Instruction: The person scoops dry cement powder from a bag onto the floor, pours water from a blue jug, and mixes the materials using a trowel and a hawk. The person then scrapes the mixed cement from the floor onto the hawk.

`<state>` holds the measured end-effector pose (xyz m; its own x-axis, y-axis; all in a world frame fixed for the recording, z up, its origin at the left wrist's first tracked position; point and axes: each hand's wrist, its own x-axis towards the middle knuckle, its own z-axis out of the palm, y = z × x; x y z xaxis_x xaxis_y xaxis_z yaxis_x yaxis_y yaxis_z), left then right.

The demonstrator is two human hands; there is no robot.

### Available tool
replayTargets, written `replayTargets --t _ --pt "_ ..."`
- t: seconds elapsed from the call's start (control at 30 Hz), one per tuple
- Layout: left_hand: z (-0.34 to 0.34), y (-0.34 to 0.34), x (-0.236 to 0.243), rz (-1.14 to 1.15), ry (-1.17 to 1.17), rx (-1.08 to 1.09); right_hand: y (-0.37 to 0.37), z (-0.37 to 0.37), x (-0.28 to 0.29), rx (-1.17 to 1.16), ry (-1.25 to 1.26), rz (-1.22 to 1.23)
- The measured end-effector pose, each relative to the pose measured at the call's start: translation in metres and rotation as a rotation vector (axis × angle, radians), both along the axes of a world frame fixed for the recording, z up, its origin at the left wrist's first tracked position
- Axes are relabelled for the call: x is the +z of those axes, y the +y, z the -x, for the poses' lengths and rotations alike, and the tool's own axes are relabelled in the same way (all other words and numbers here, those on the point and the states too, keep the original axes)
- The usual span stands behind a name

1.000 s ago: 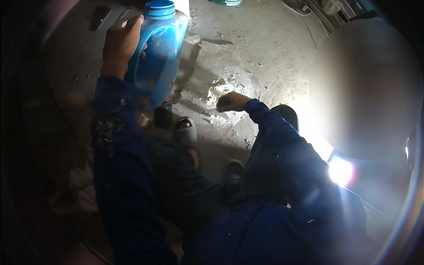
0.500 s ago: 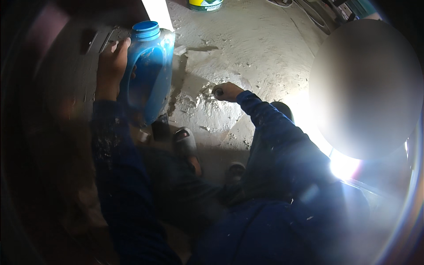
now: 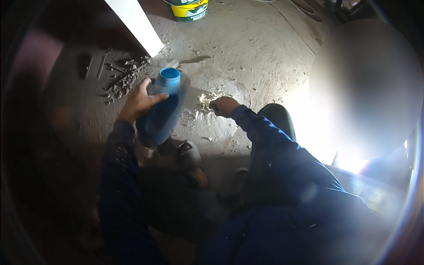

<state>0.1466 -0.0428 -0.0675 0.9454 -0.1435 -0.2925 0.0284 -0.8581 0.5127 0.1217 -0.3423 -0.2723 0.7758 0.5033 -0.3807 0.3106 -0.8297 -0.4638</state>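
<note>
My left hand [image 3: 143, 99] grips a blue plastic jug [image 3: 161, 119] near its uncapped round neck, holding it above the floor at centre-left. My right hand [image 3: 223, 107] is closed, low over a pale patch of rough, crumbly material [image 3: 212, 124] on the dusty concrete floor, right of the jug. What its fingers hold is too small and dark to make out. Below the jug a dark flat object [image 3: 165, 148] lies beside my sandalled foot [image 3: 189, 157].
A white board [image 3: 134, 24] stands at the upper left with debris [image 3: 119, 84] near its foot. A green and yellow bucket [image 3: 185, 9] and cables [image 3: 304, 9] lie farther back. A blurred oval and bright glare cover the right side. My bent knee [image 3: 276, 117] is beside my right arm.
My left hand has lowered the jug in the picture and turned it. My right hand stays low over the pale patch, shifting slightly. The view shows more floor at the upper left.
</note>
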Motion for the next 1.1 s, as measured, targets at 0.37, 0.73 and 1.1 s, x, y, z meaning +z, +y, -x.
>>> replayTargets --t 0.37,0.73,1.1 --pt "-0.006 -0.014 -0.022 0.002 0.097 -0.141 -0.001 -0.062 0.008 0.001 -0.102 -0.144" --pt "0.002 -0.022 -0.019 -0.070 0.141 -0.191 -0.013 -0.041 0.008 0.076 0.003 -0.165" --pt "0.002 -0.019 -0.044 -0.017 0.240 -0.284 -0.035 -0.045 -0.020 -0.157 -0.081 -0.109"
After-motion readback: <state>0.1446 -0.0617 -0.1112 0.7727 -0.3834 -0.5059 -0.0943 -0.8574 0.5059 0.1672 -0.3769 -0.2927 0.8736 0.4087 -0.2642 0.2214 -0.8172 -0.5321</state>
